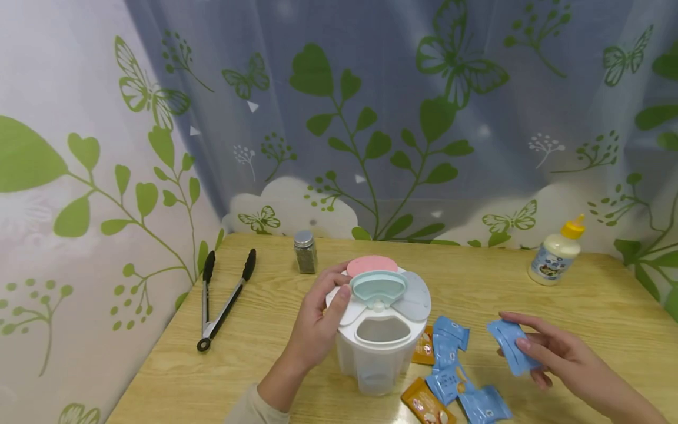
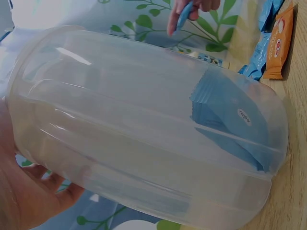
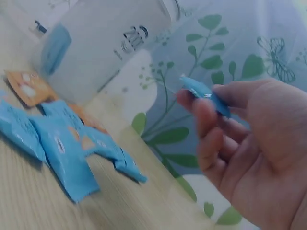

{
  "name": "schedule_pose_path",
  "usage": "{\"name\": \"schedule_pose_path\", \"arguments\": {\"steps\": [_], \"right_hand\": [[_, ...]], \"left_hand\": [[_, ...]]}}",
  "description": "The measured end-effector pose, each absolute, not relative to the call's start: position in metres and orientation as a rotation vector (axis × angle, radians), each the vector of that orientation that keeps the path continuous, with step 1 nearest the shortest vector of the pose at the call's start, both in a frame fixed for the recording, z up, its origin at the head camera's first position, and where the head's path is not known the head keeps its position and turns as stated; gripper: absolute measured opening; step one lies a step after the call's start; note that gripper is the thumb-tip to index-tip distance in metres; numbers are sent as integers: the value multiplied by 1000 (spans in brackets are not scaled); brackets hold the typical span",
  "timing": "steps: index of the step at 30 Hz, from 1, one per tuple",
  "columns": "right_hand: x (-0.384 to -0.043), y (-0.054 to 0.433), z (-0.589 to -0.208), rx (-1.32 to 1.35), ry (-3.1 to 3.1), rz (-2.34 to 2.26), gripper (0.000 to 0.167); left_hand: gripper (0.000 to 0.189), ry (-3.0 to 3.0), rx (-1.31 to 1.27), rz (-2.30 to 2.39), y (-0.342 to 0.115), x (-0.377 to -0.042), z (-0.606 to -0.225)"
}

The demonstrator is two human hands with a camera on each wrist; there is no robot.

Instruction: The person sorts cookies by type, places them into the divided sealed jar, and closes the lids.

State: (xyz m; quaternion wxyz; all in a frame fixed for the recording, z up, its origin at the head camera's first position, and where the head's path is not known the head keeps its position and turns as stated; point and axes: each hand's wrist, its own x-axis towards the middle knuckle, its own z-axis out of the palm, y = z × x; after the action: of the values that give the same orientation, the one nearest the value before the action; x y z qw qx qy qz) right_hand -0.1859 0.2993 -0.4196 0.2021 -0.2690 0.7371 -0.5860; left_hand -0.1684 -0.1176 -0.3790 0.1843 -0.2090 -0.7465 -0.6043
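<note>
My left hand (image 1: 318, 321) holds a translucent plastic storage canister (image 1: 378, 368) by its upper left side, with the thumb on the rim of the lid. The white lid has pink, mint and grey flaps; the mint flap (image 1: 379, 288) stands raised, and the front opening (image 1: 384, 330) is uncovered. Inside, a blue packet (image 2: 235, 117) lies at the bottom, seen through the wall in the left wrist view. To the right of the canister, my right hand (image 1: 561, 353) pinches another small blue snack packet (image 1: 512, 347) between thumb and fingers, above the table.
Several blue packets (image 1: 449, 380) and orange packets (image 1: 426, 401) lie beside the canister. Tongs (image 1: 225, 309) rest spread at the left. A small glass shaker jar (image 1: 305, 253) stands behind the canister, and a yellow-capped bottle (image 1: 553, 256) at the back right. A patterned curtain backs the wooden table.
</note>
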Motion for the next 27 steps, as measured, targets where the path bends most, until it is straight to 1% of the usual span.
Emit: {"name": "schedule_pose_path", "arguments": {"steps": [4,9,12,18,27], "right_hand": [[-184,291,-414,-736,2061,-1694,50],[-185,280,-412,-797,2023,-1776,45],[-183,271,-407,-838,1996,-1832,45],[-172,247,-392,-848,2168,-1833,39],[-169,214,-371,-1017,2144,-1914,40]], "left_hand": [[15,-2103,-587,-1711,-118,-168,-380],[15,-2107,-573,-1731,-118,-167,-380],[15,-2107,-570,-1733,-119,-167,-380],[15,-2100,-585,-1724,-119,-169,-381],[15,-2097,-602,-1720,-118,-170,-381]]}}
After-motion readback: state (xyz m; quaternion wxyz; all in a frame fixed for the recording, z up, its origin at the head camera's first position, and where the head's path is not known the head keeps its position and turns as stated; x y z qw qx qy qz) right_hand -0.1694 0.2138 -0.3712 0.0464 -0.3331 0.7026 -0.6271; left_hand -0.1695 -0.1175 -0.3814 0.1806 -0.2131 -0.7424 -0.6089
